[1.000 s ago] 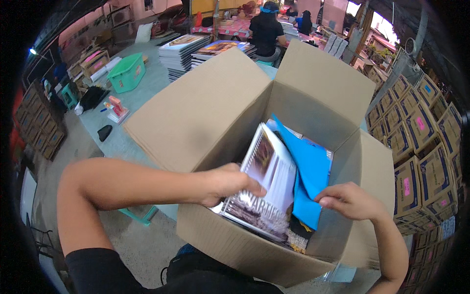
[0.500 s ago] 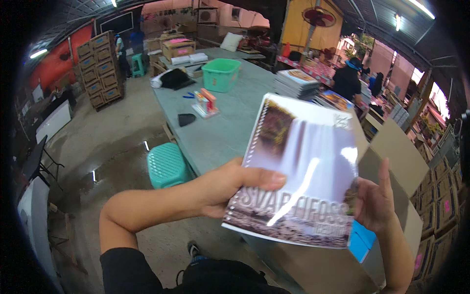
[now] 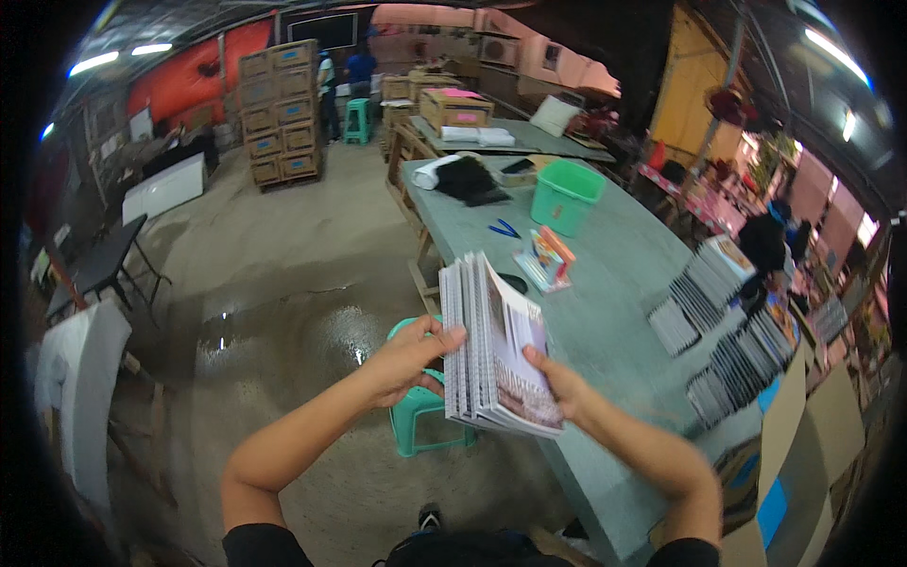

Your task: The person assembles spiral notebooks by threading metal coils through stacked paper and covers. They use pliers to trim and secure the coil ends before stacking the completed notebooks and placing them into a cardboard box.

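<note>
A small stack of spiral-bound notebooks [image 3: 479, 354] is held between my two hands, tilted, with the wire bindings facing left. A waterfall picture covers the front one. My left hand [image 3: 416, 364] grips the bound edge, its thumb on the coils and the other fingers partly hidden behind. On the opposite side my right hand [image 3: 559, 383] presses its thumb on the front cover, its remaining fingers hidden behind the stack. The notebooks are in the air near the edge of the grey-green table [image 3: 605, 326], above a green plastic stool [image 3: 427, 411].
On the table are a green plastic basket [image 3: 567, 200], blue-handled pliers [image 3: 504, 229], a small holder with orange items [image 3: 551, 260] and stacked notebooks [image 3: 742, 369]. An open carton [image 3: 798, 454] stands at the right. Cartons [image 3: 283, 123] are piled at the back; people work farther off.
My view has swung left. The single visible cover has turned so that several bindings show. My right hand has moved from beside the notebooks to gripping them, thumb on the cover.
</note>
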The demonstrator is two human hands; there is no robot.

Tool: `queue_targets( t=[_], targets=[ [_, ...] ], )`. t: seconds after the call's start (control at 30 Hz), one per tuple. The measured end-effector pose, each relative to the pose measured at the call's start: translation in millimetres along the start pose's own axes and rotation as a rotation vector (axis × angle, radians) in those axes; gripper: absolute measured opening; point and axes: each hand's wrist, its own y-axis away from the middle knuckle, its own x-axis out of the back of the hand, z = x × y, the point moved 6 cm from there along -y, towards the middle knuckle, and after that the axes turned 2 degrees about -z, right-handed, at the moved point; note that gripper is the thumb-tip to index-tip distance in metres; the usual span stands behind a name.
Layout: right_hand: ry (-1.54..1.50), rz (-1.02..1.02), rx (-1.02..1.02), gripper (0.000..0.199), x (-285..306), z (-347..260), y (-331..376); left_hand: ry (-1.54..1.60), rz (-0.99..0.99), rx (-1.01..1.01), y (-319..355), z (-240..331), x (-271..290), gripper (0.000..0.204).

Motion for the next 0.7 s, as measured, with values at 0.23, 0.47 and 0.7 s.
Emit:
queue_targets(
  t=[0.23, 0.47, 0.7],
  targets=[
    [-0.188, -0.091, 0.110, 0.081, 40.8, 64.4, -97.5, -0.083, -0.007, 0.000, -28.3, -19.9, 62.7, 0.059],
    [-0.328, -0.233, 0.119, 0.084, 78.7, 52.7, -146.2, 0.042, -0.013, 0.035, -79.1, -25.5, 91.8, 0.047],
    [-0.373, -0.282, 0.180, 0.086, 127.5, 10.2, -184.6, 0.123, -0.057, 0.066, -144.0, -9.0, 88.1, 0.040]
  ],
)
